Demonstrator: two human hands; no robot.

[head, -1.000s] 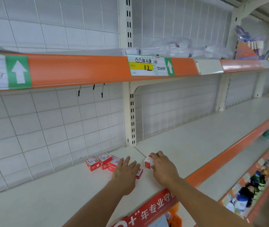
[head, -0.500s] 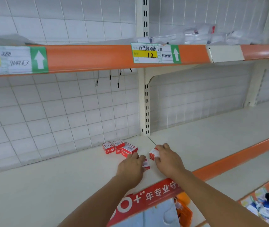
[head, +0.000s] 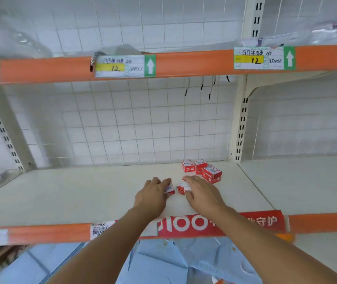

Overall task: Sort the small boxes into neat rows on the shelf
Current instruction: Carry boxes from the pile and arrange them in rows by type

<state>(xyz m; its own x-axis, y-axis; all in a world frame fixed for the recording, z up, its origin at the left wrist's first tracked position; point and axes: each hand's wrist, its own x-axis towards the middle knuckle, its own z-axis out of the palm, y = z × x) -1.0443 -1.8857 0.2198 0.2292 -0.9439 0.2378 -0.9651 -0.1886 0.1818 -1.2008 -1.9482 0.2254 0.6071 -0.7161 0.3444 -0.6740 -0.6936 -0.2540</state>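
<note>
Boxes [head: 202, 171] sit clustered at the far right of the shelf [head: 81, 191]. Your left hand [head: 153, 196] pinches one small box [head: 170, 189] and your right hand [head: 201, 193] grips another [head: 182, 188], probably to line them up nearer you.

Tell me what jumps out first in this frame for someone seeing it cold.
Two bare hands meet mid-shelf: the left hand and the right hand each hold a small red-and-white box, the left box and the right box close together. Just behind them, near the upright post, sits a cluster of boxes, not yet in a neat row. Above runs an orange shelf edge with handwritten price tags.
</note>
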